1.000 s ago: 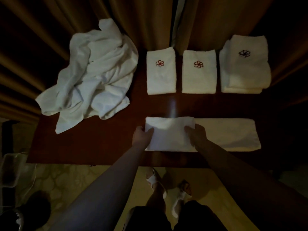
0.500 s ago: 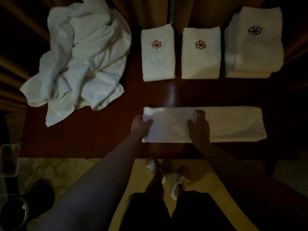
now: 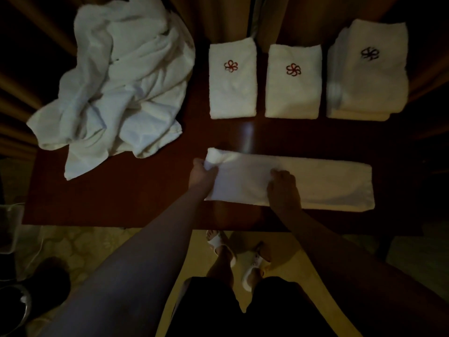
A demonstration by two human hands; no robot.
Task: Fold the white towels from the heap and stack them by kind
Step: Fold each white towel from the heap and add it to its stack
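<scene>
A long white towel (image 3: 323,183) lies folded lengthwise near the front edge of the dark wooden table (image 3: 126,200). My left hand (image 3: 202,175) grips its left end, which is slightly lifted and curled. My right hand (image 3: 283,188) grips the towel near its middle. A heap of crumpled white towels (image 3: 116,86) covers the table's back left. Behind the long towel stand two folded towels with red flower emblems, one on the left (image 3: 232,79) and one on the right (image 3: 292,81), and a taller stack with a dark emblem (image 3: 366,71) at the right.
Brown curtains (image 3: 218,13) hang right behind the table. My feet in white sandals (image 3: 238,254) stand on patterned floor below the front edge. A clear container (image 3: 9,229) and a dark round object (image 3: 48,283) sit on the floor at the left.
The left end of the long towel has risen and curled under my left hand. My right hand has slid a little lower on the towel. The view has shifted slightly.
</scene>
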